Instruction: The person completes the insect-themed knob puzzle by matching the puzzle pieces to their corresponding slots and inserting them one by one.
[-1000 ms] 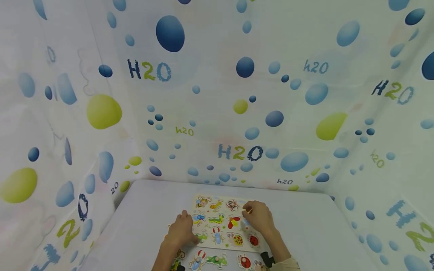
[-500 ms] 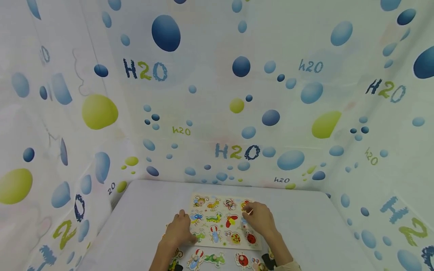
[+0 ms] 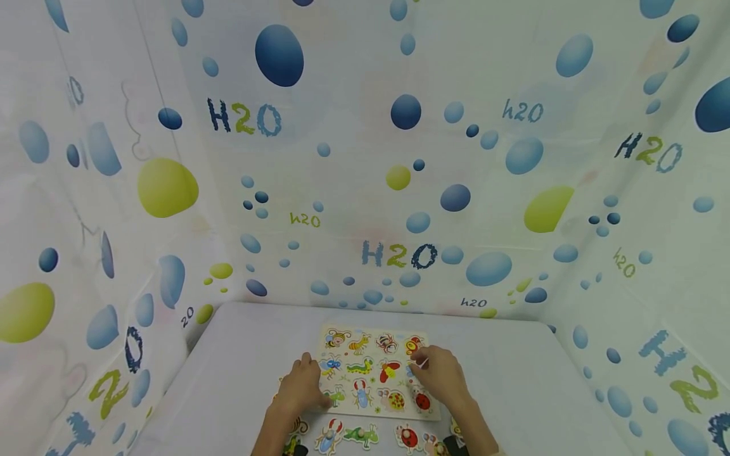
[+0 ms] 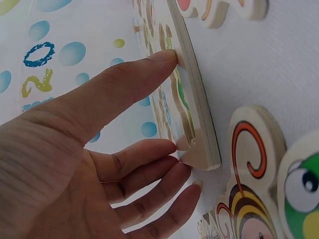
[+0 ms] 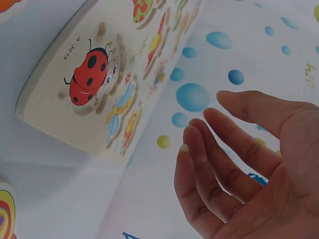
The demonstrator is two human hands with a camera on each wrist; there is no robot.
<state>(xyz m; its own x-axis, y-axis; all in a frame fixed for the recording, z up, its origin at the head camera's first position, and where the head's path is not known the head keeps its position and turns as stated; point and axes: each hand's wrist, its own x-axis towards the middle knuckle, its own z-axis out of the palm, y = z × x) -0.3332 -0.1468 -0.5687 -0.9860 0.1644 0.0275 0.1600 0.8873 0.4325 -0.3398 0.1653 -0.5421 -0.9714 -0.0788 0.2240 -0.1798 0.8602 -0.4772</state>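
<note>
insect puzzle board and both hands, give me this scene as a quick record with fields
board: wooden insect puzzle board, on white tabletop
printed code: A-3015
ladybird recess: unfilled, printed ladybird showing
left hand: at the board's left side, thumb touching it
right hand: at the board's right side, nothing visibly held
loose pieces in front: stag beetle piece, grasshopper piece, ladybird piece
backdrop: H2O bubble-print sheet

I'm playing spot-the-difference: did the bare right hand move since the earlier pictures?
Yes, slightly: against the pale rectangular wooden board, the right hand shifted toward the person and rightward, uncovering the red-and-yellow corner picture.
</note>
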